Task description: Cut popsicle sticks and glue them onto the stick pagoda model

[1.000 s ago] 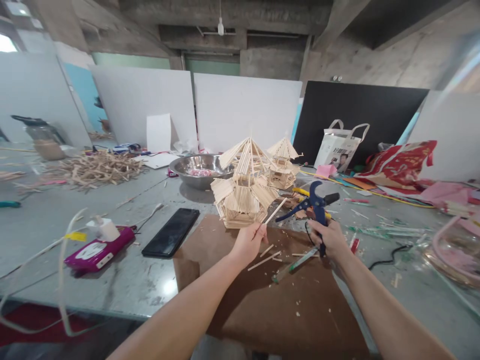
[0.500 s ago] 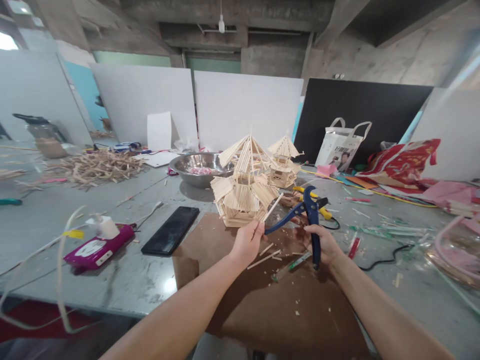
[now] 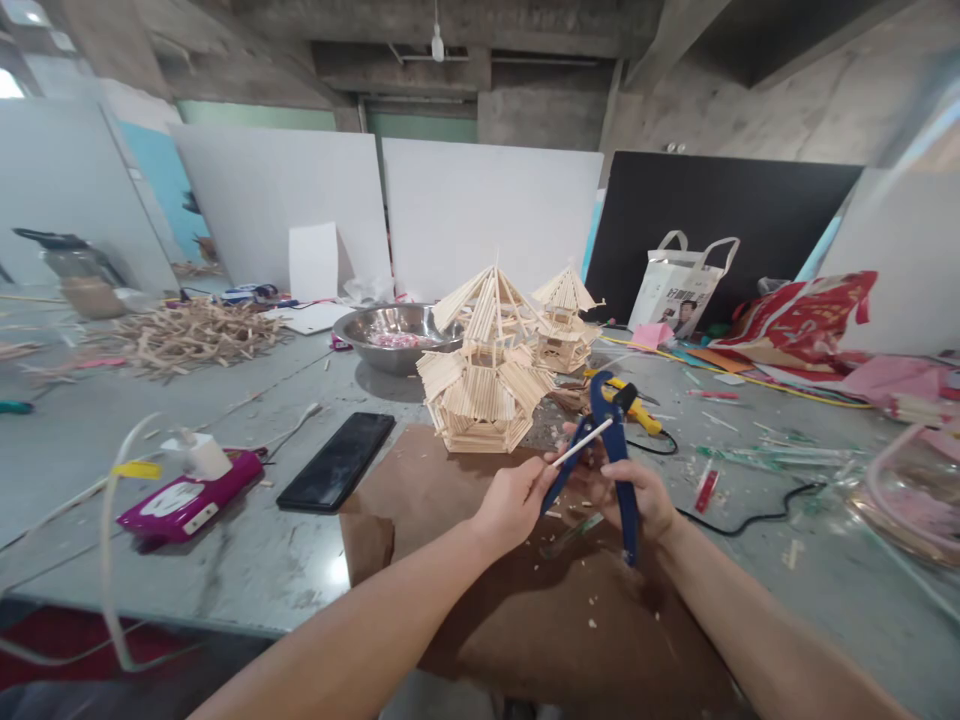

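Note:
My left hand pinches a thin wooden stick and holds its far end between the jaws of blue-handled cutters. My right hand is wrapped round the cutter handles, which stand apart. Both hands hover over a brown cardboard sheet on the grey table. Just behind them stands a pagoda model built of wooden sticks, with a smaller stick model behind it.
A black phone lies left of the cardboard, beside a magenta pack with a white charger. A steel bowl, a heap of sticks, a yellow tool with black cable, and bags lie further back.
The cutters have swung from the right toward the stick and turned more upright. My left hand has lowered the stick and fed its tip into the jaws. Both hands have come closer together.

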{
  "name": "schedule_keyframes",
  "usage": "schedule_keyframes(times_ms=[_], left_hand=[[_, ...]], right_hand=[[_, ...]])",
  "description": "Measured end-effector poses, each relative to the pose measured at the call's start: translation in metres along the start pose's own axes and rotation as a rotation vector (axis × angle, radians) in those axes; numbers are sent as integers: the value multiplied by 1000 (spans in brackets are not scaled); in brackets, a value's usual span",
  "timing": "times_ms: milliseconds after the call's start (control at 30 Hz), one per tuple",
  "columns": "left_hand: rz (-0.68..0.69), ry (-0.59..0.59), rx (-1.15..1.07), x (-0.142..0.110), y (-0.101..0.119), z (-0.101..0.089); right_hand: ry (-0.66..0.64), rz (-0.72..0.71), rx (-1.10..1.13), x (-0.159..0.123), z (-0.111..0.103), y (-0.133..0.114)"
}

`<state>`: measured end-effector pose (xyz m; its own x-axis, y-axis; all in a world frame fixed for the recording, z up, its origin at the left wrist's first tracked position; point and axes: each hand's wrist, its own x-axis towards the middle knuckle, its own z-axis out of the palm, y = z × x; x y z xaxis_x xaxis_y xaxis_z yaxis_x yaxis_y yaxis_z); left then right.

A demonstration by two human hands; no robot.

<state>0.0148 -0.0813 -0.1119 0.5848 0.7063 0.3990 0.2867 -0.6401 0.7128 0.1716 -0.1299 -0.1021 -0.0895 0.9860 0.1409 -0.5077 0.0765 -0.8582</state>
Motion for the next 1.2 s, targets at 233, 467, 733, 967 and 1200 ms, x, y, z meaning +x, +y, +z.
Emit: schedule_keyframes(times_ms=[233, 467, 733, 967, 1200], left_hand=[[-35, 105, -67, 5, 0, -12], [-74, 149, -117, 10, -4, -18], [-63, 152, -89, 12, -6, -23], [-35, 55, -9, 12, 0, -18], [-54, -19, -31, 10, 1, -14]], right_hand=[[168, -158, -241, 0, -11, -7], [516, -442, -1384, 4, -32, -10], [312, -259, -1749, 8, -31, 0], [127, -270, -1742, 4, -20, 9], [102, -201, -1756, 1, -14, 11]])
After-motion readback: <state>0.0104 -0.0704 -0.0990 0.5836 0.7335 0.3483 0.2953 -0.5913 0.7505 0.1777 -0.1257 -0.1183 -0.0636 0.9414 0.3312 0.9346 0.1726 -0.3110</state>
